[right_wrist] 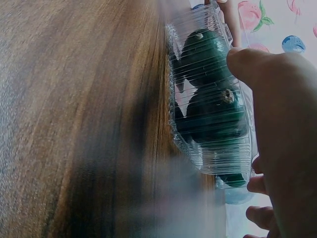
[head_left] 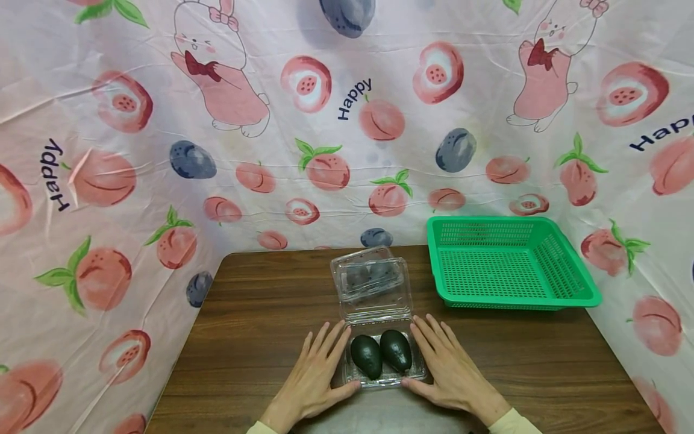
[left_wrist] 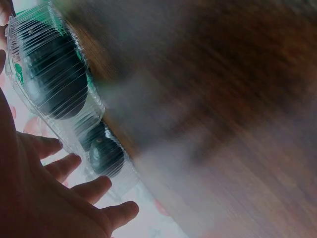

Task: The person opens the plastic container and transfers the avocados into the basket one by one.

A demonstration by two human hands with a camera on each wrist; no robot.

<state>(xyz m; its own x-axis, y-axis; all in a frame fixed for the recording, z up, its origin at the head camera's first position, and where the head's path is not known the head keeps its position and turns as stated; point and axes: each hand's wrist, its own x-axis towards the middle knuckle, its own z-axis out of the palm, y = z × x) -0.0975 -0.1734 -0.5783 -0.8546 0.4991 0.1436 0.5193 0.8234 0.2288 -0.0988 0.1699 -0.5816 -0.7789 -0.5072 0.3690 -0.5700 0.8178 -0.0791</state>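
Two dark green avocados point(head_left: 396, 350) lie side by side in a clear plastic clamshell box point(head_left: 387, 381) near the front of the table. The box's clear lid point(head_left: 379, 306) is folded back, away from me. My left hand point(head_left: 317, 369) lies along the box's left side, fingers straight, thumb at the near left corner. Mirroring it, my right hand point(head_left: 449, 365) has its straight fingers along the right side and its thumb at the near right corner. In the right wrist view, both avocados point(right_wrist: 213, 114) show through the ribbed wall.
More clear plastic point(head_left: 338, 268) overlaps the lid at the back, with dark shapes seen through it; what they are I cannot tell. A green perforated basket point(head_left: 520, 301) stands at the back right of the brown wooden table point(head_left: 260, 301). A fruit-printed cloth point(head_left: 260, 223) hangs around it.
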